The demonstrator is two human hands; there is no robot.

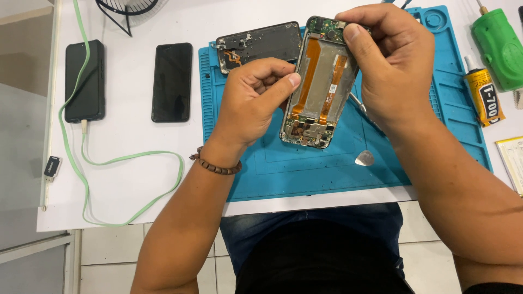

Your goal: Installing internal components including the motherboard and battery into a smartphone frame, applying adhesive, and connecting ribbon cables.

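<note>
At the far left a small dark adapter (52, 167) is lying near the edge of the white surface (125, 179), with a black power bank (85, 80) sitting above it and a pale green cable (131, 163) looping from it across the surface. Just to the right of the power bank, a black phone (172, 81) is lying flat, face up. Next, a blue work mat (327, 163) is covering the middle of the surface, and a dark phone back cover (261, 44) is resting on its upper left corner.

The left hand (253, 100), with a bead bracelet (215, 165) on its wrist, is curling around the left edge of an opened phone frame (321, 81), its thumb pressing on the side rail. The frame is being held tilted above the mat, its inside with orange flex cables facing up. The right hand (395, 60) is gripping the frame's top end, fingers pinching over the circuit board there.

Below the right hand a metal tool (364, 109) is lying on the mat, and a thin metal pick (365, 158) is lying nearer the front edge. At the far right a yellow glue tube (484, 97) and a green tool (498, 46) are resting on the surface.
</note>
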